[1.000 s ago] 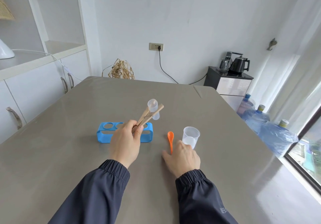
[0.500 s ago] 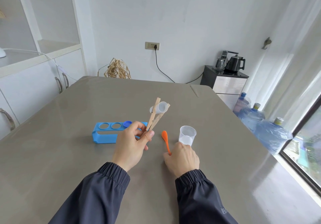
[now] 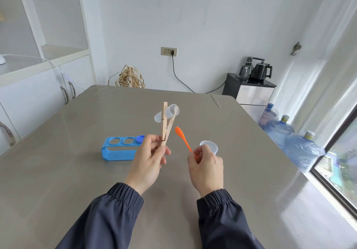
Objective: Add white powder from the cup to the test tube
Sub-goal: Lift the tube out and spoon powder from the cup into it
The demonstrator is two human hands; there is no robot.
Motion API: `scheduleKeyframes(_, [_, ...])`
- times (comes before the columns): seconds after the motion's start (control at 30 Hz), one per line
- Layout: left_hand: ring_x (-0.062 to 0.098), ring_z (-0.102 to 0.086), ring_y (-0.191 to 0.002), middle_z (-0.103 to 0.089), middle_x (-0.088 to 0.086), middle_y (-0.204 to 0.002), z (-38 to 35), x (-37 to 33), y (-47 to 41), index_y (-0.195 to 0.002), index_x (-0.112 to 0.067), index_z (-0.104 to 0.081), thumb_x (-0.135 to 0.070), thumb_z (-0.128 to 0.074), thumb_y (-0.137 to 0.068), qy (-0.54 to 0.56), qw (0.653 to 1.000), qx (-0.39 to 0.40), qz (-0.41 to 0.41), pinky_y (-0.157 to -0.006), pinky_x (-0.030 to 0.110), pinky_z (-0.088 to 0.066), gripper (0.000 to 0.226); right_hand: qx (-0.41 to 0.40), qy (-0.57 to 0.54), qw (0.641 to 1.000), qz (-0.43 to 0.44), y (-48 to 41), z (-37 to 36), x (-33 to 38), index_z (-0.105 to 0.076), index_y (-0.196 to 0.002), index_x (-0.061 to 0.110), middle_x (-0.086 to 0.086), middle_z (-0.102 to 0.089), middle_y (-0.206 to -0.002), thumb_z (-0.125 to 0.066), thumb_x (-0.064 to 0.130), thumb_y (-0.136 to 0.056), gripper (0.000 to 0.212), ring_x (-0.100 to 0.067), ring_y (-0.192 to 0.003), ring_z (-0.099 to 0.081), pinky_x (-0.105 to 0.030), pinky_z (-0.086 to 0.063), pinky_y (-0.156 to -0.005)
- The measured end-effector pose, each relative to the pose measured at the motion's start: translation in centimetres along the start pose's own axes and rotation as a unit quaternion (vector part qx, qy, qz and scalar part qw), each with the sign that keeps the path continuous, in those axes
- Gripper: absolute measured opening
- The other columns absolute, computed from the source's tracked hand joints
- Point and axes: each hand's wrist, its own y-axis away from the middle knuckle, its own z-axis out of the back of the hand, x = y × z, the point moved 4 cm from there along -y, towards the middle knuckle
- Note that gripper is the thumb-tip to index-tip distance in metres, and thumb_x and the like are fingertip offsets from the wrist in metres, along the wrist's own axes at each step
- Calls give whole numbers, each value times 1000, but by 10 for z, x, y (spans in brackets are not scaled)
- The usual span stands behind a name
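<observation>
My left hand [image 3: 149, 157] grips a wooden clamp [image 3: 166, 126] that stands nearly upright above the table. The clamp's jaws pinch a short clear test tube [image 3: 168, 113], tilted with its open mouth facing right and toward me. My right hand [image 3: 205, 164] holds the handle of a small orange spoon [image 3: 181, 137], raised off the table with its bowl pointing up-left toward the tube. A clear plastic cup [image 3: 210, 146] stands on the table just behind my right hand; any powder in it is hard to make out.
A blue test tube rack [image 3: 119, 149] with round holes and a blue cap [image 3: 140, 138] sits left of my left hand on the grey table [image 3: 67, 171]. Several water bottles [image 3: 293, 140] stand on the floor beyond the table's right edge. White cabinets line the left.
My right hand has lifted the orange spoon off the table. My left hand has turned the clamp more upright and raised the tube a little.
</observation>
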Motion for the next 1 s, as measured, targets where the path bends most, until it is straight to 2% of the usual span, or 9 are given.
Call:
scheduleKeyframes(0.1, [8,-61,-79,-74,-3,-85,0,-1,1,-99,-20,-52,-16,-49,-95,-12,1000,1,-6,-74,23,-44,6,-43,-75,996,-5,-2,7,0,-57,-79,16,1,-70,-70,-59,17,-87,8,-20,-65,-64,-32,-52,-63])
scheduleKeyframes(0.17, [13,-62,-88,-75,-5,-85,1,-2,0,-97,-21,-52,-17,-51,-94,-19,1000,-11,-13,-78,25,-44,5,-74,-144,987,-19,-4,13,0,-60,-80,17,2,-72,-70,-60,16,-88,8,-16,-65,-68,-32,-55,-65])
scheduleKeyframes(0.3, [29,-61,-89,-74,-4,-82,1,-2,1,-97,-20,-52,-18,-54,-93,-15,1000,-24,-11,-74,29,-45,5,-151,-238,959,-40,-8,34,-3,-63,-81,17,3,-73,-65,-60,11,-87,10,-12,-63,-70,-23,-54,-66])
scheduleKeyframes(0.37, [31,-61,-86,-73,0,-80,-1,-2,2,-96,-21,-53,-19,-55,-92,-18,999,-27,-6,-70,29,-45,5,-196,-270,942,-43,-11,44,-5,-63,-79,17,1,-73,-63,-60,10,-87,11,-16,-64,-71,-31,-57,-69])
scheduleKeyframes(0.5, [11,-59,-70,-68,1,-74,-5,-1,4,-95,-21,-55,-20,-57,-91,-35,999,-22,-5,-66,24,-42,5,-264,-310,912,-47,-13,60,-12,-56,-77,22,-5,-69,-63,-56,6,-89,20,-21,-58,-66,-42,-57,-69])
scheduleKeyframes(0.6, [2,-58,-63,-67,2,-76,-10,3,6,-96,-21,-54,-22,-58,-90,-56,998,-5,1,-64,19,-43,8,-291,-292,910,-39,-15,66,-18,-53,-78,25,-5,-67,-62,-54,9,-91,20,-23,-58,-64,-42,-56,-69])
scheduleKeyframes(0.73, [11,-60,-69,-68,6,-80,-16,6,7,-96,-20,-54,-22,-58,-90,-65,998,9,8,-62,12,-42,8,-296,-227,928,0,-19,64,-26,-61,-85,14,-1,-65,-60,-52,17,-90,10,-24,-58,-64,-40,-55,-67])
scheduleKeyframes(0.83, [4,-59,-64,-67,0,-75,-18,8,7,-96,-21,-54,-22,-59,-89,-74,997,15,10,-59,9,-41,8,-287,-176,940,65,-22,63,-26,-62,-85,12,-6,-64,-59,-46,31,-86,25,-29,-56,-62,-34,-50,-60])
scheduleKeyframes(1.0, [14,-62,-74,-66,-2,-76,-22,11,8,-97,-21,-54,-24,-60,-88,-71,997,36,23,-69,21,-44,11,-239,-65,960,131,-24,55,-25,-61,-82,6,0,-58,-56,-50,17,-88,17,-21,-50,-50,-22,-36,-55])
